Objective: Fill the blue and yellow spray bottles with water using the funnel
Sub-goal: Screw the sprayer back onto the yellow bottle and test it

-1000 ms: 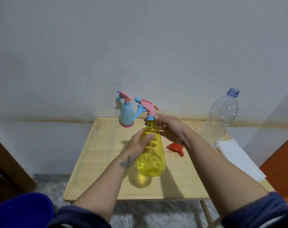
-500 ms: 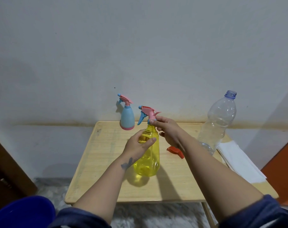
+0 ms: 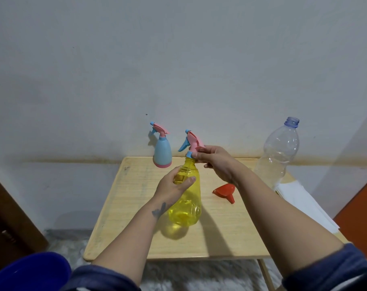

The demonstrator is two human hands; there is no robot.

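wall (image 3: 178, 59): pale grey, stained band | table (image 3: 231, 238): light wood | floor (image 3: 199, 274): mottled grey

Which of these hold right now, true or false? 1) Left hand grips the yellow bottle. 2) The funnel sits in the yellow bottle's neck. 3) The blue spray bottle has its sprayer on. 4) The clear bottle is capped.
1) True: the left hand grips the yellow bottle.
2) False: the funnel lies on the table.
3) True: the blue spray bottle has its sprayer on.
4) False: the clear bottle is uncapped.
5) True: the right hand holds the yellow bottle's sprayer collar.
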